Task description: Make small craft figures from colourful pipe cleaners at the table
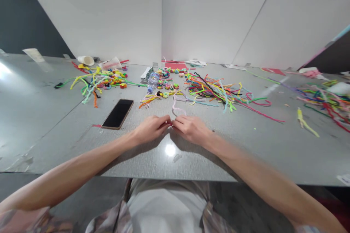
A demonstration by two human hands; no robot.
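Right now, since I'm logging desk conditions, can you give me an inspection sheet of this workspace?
Surface: grey table, glossy, glare spot near the front edge.
Job's things: pale pink pipe cleaner, near end pinched between both hands.
Clutter: mixed pipe cleaners right of centre, yellow-green heap left, black phone lying flat, water bottle lying down, paper cup on its side.
Grippers: left hand and right hand, fingertips meeting, closed on the pipe cleaner.
Cables: nothing seen.
Surroundings: white partition boards behind the table.

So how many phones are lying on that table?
1. A dark phone lies flat on the grey table, left of the left hand, which pinches a pink pipe cleaner with the right hand. Others could hide under the coloured heaps.
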